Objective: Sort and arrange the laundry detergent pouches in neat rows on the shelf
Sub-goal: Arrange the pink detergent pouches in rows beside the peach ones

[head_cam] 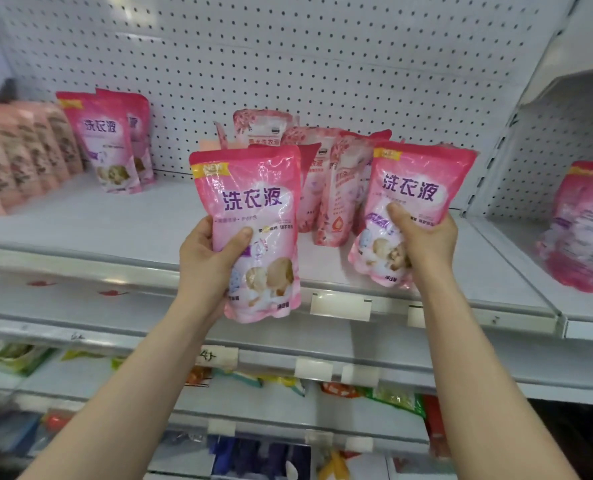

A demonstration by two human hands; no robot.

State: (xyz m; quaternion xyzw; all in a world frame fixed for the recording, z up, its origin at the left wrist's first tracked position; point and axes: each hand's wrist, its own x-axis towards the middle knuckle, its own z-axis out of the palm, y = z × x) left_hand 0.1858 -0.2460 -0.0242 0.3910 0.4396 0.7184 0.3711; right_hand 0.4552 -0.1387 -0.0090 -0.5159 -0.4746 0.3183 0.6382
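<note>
Sorting step, mid-carry: left hand grips one pink pouch; right hand grips its twin; next, probably, stand both beside the matching pair on the shelf

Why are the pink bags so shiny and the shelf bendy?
Head view: light glares off the plastic of the left-hand pouch and right-hand pouch; the wide lens bows the shelf edge; the far-left pouches look blurry.
</note>
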